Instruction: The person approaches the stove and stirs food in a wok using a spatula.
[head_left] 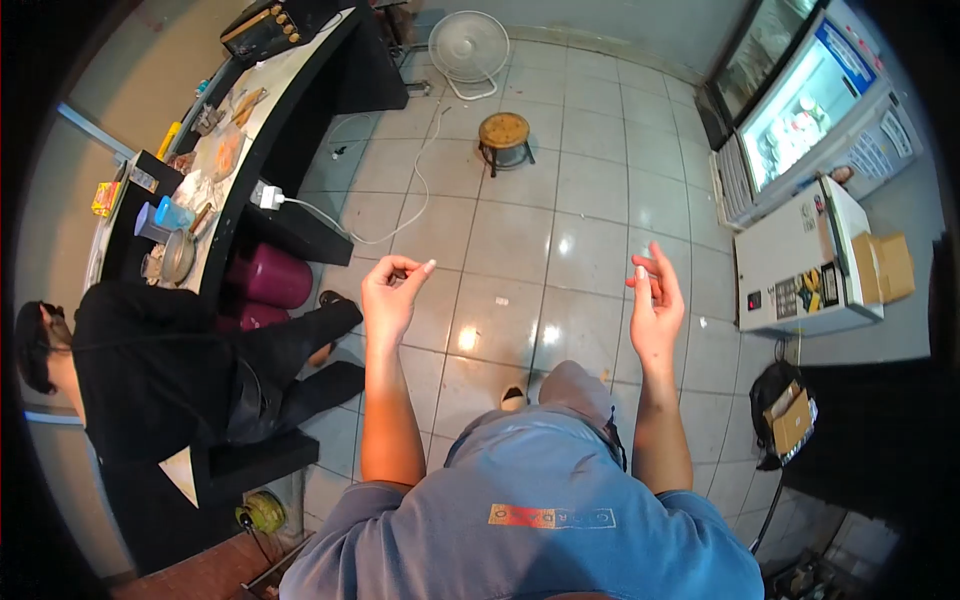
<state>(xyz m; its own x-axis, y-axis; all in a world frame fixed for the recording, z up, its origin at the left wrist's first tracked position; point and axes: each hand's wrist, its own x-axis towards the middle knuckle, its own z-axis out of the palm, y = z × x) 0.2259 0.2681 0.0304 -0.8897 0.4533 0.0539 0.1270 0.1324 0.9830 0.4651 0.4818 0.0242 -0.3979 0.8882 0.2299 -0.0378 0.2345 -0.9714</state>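
Note:
Both of my hands are raised in front of me over the tiled floor, well apart from each other. My left hand (390, 300) has its fingers curled in toward the thumb, and I see nothing held in it. My right hand (658, 305) is open, thumb and fingers apart, with nothing in it. Neither hand touches any object. Beyond them, a round stool (503, 130) with a wooden-looking top and dark legs stands on the floor.
A cluttered counter (265, 130) runs along the left, where a person in black (160, 360) sits. A white fan (469, 48) stands at the back; a white cable (425, 185) crosses the floor. On the right are a lit fridge (800, 120), a white cabinet (800, 255) and a cardboard box (885, 268).

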